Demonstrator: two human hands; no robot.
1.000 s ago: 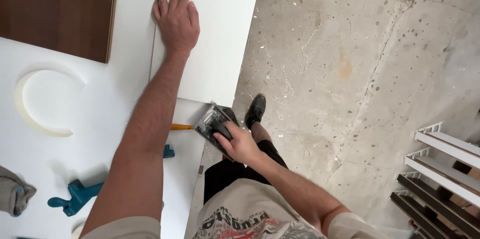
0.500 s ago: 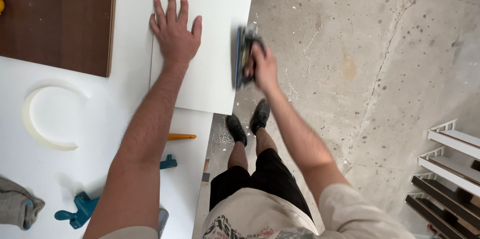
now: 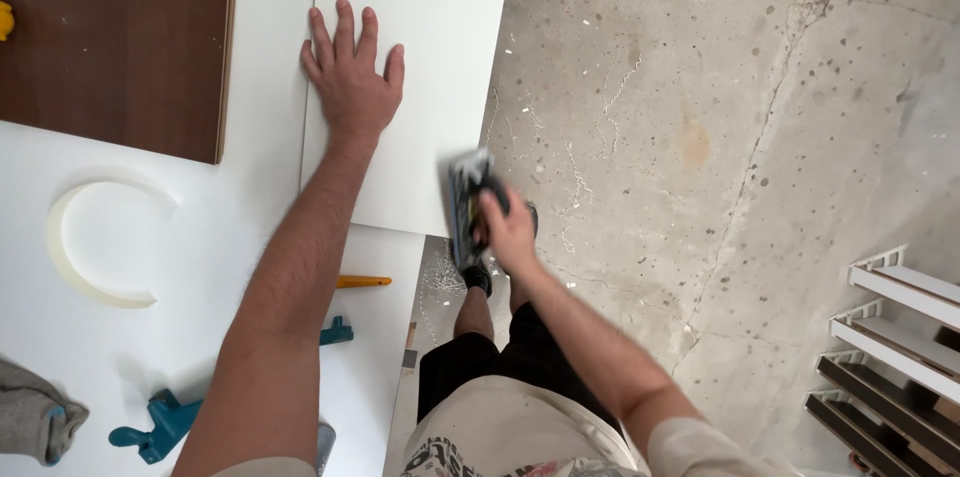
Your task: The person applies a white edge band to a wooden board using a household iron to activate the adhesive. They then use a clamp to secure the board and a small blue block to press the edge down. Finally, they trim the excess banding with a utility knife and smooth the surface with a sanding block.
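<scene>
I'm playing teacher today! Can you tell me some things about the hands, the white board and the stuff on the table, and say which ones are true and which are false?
1. The left hand lies flat on the white board. True.
2. The right hand is empty. False: it grips a dark tool at the board's right edge.
3. A brown wooden panel lies to the left of the white board. True.
4. The floor is green carpet. False: it is grey speckled concrete.
5. A blue clamp lies on the white table. True.
</scene>
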